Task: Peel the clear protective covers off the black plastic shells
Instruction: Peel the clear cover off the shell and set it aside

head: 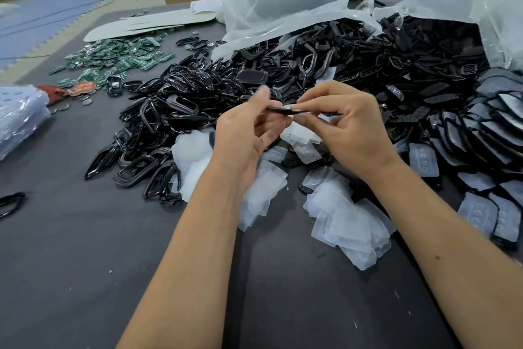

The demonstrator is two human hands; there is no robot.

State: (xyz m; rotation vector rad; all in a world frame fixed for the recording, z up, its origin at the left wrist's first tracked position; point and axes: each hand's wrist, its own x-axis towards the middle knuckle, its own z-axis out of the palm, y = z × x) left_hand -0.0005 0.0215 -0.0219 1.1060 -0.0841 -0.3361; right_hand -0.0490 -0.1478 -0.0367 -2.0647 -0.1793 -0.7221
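Head view — both hands hold one black shell (pixel 283 110) edge-on above the table (pixel 70 249), mid-peel.

Left hand (pixel 249 133) pinches the shell's near end, steadying it; right hand (pixel 348 128) pinches the far end with curled fingers, apparently to lift the clear cover — whether the cover has come free cannot be told. Peeled covers (pixel 351 224) lie heaped just below the hands, bare shells (pixel 158 128) to the left, covered ones (pixel 486 128) to the right, likely keeping done and undone apart.
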